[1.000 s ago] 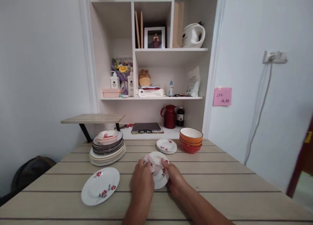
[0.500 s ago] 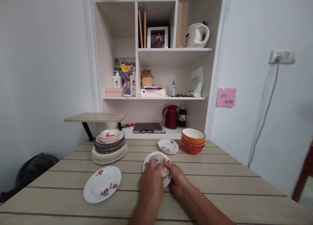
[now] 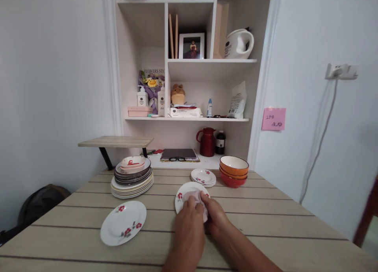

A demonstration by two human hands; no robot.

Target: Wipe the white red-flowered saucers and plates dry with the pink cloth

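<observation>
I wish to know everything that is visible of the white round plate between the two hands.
The white round plate looks like glazed ceramic, with red flowers showing near its left and right edges. It is face up, partly covered by a crumpled pale pink cloth. The left hand holds this cloth over it; the right hand holds its right side, thumb on top. Whether it touches the pale slatted wooden table below cannot be told.

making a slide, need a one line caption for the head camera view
Left hand holds a pale cloth against a flowered plate that the right hand grips over a slatted table.
</observation>
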